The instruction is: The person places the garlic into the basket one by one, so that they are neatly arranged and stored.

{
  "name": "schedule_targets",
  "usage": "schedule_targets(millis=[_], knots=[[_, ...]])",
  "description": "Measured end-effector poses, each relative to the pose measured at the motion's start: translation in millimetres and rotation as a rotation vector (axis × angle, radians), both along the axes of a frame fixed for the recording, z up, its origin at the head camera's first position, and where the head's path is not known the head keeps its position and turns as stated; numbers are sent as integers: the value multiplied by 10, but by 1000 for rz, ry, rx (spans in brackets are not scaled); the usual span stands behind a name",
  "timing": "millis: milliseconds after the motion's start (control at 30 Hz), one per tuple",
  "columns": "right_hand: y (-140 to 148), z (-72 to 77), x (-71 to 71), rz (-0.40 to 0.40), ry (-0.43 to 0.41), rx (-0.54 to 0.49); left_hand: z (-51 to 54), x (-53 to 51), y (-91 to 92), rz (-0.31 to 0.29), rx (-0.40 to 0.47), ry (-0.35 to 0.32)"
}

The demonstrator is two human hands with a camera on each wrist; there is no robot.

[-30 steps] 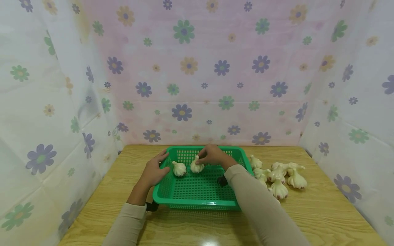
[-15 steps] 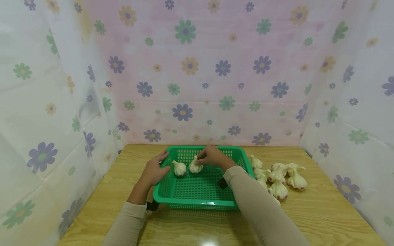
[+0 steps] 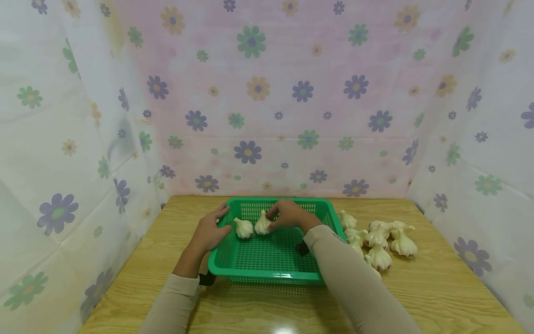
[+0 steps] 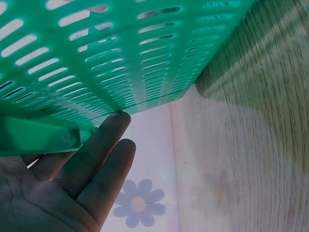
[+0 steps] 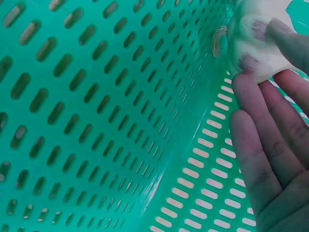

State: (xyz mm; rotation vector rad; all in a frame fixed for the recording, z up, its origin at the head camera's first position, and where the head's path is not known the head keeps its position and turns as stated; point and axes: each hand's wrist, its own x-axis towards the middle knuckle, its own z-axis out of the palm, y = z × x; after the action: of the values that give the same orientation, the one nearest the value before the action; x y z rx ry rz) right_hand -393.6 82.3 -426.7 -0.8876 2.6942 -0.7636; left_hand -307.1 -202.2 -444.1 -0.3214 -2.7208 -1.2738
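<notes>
A green slotted plastic basket (image 3: 275,275) stands on the wooden table. At its left rim rests my left hand (image 3: 210,232), thumb over the edge. In the left wrist view, fairly straight fingers (image 4: 104,159) lie along the basket's outer side. Inside the basket, my right hand (image 3: 289,215) holds a pale garlic bulb (image 3: 262,225) that stands neck up. The right wrist view shows its thumb and fingertips against the bulb's root end (image 5: 251,58). Just left of it, a second garlic bulb (image 3: 244,228) sits tilted on the basket floor.
Several garlic bulbs (image 3: 377,236) lie heaped on the table (image 3: 438,287) right of the basket, some close to its wall. The right forearm (image 3: 350,278) crosses the basket's front right corner. Flower-print curtains (image 3: 283,116) hang behind and on both sides.
My right hand shifts the garlic bulb slightly left, nearer the other bulb; its fingers move off the neck toward the bulb's right side. The left hand and basket stay nearly still.
</notes>
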Motion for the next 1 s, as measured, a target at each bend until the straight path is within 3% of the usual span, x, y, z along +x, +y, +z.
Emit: schedule_targets(millis=[1000], knots=[[10, -11, 17, 25, -31, -16, -3, 2, 6, 14, 6, -5]])
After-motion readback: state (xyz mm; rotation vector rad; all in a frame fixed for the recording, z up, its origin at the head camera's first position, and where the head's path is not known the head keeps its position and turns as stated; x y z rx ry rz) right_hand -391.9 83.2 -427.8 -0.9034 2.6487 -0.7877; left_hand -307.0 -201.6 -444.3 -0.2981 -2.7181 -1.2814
